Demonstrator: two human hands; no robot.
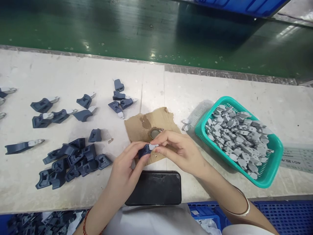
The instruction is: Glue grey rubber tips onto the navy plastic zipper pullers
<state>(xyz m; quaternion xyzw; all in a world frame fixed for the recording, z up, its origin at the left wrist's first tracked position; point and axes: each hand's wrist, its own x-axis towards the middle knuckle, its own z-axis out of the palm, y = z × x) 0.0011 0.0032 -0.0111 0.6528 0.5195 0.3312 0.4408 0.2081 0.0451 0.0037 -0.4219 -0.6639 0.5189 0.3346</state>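
My left hand [130, 160] pinches a dark blue plastic part [144, 151] between thumb and fingers. In my right hand [179, 150], thumb and forefinger close on a small light grey piece [152, 147], which meets the end of the blue part. Both hands are over a torn piece of brown cardboard [132, 125] bearing a round, crusted cap-like dish [155, 133]. A black phone [156, 189] lies flat just below the hands. Right of the cardboard, a couple of loose grey pieces [186, 124] rest on the table.
A teal basket [275, 163] full of grey pieces stands at right, beside a printed sheet [298, 160]. Loose blue parts [80, 156] are heaped at left; blue parts with grey ends [42, 105] lie beyond. A green conveyor surface [122, 36] runs along the back. Blue crates [288, 215] sit below the table.
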